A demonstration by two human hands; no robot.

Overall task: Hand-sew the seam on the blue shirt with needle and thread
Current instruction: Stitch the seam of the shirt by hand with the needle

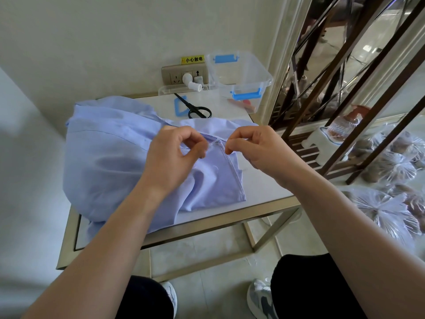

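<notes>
Two hands meet at frame centre over the blue shirt, which is heaped on the bench. The left hand grip pinches cloth beside the seam. The right hand grip is pinched tight at the seam's top, and any needle is too fine to see. Slack cloth could bunch and pucker the stitches, and the close-set fingers risk a prick.

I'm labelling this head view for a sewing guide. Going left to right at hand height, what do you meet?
Bunched bulk of the blue shirt → left hand → stitched seam edge → right hand → plastic-wrapped bundles on the floor.
</notes>
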